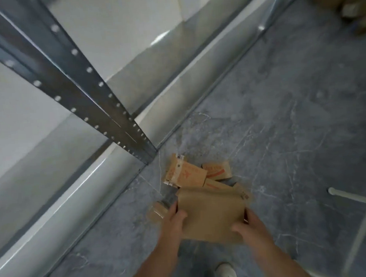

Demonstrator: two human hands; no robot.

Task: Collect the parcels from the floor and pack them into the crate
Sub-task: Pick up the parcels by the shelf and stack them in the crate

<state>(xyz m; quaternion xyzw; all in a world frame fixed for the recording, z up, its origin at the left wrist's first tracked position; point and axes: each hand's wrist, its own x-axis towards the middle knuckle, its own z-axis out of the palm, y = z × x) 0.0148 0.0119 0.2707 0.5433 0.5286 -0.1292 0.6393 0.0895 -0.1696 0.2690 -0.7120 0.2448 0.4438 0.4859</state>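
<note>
Step in hand, by the look of it: taking one piece up from the grey marbled floor (283, 110), near the foot of the steel rack upright (84, 80). Holds a flat brown parcel (210, 213) over the near side of the pile, left hand (174, 220) on its left edge, right hand (251, 226) on its right, fingers of both curled round the edges with thumbs on top. Best to keep that two-sided grip level and draw the parcel flat toward the body before turning, so as not to sweep the taped cardboard box (186, 172) or the smaller printed box (218, 170) lying just behind, beside the rack foot. Probably worth laying so flat a piece against the bottom or a wall of the crate. Worth minding the clear-wrapped little packet (157, 211) on the floor by the left hand: touching it or just beside it, cannot tell.

No crate anywhere in view, so no judging the way there or the room left inside. Blurred brown heap (345, 0) at the top right, cut by the frame: perhaps more parcels, not certain. White bars (357, 200) at the right edge, cut off, not identifiable. Hides part of the pile under the held parcel, so no sure count of boxes. Fingertips beneath the parcel out of sight. Print on the boxes too smeared to read.
</note>
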